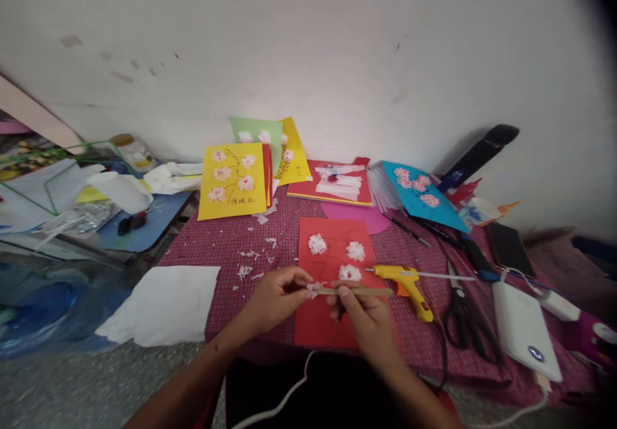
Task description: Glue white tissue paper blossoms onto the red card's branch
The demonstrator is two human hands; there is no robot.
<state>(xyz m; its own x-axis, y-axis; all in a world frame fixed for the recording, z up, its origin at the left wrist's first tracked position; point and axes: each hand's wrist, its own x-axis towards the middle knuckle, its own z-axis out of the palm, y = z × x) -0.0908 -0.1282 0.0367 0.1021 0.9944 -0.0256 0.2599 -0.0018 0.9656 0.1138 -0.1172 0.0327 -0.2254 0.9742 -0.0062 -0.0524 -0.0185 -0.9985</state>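
My right hand [364, 310] grips a thin wooden stick [371, 292] that points left. At the stick's left tip, my left hand [279, 295] pinches a small bit of white-pink paper [315, 287]. Both hands are over a red sheet [321, 323] near the table's front edge. White paper flowers [317, 244] and thin drawn branches show on that sheet. Just right of it lies a yellow glue gun [405, 284] with a glue stick in its back.
Scissors [465, 323] and a white power bank [525, 329] lie at right. Finished flower cards [234, 185] lean at the back. White paper [164, 304] hangs over the left edge; paper scraps [245, 271] are scattered nearby. A blue card [448, 212] stands back right.
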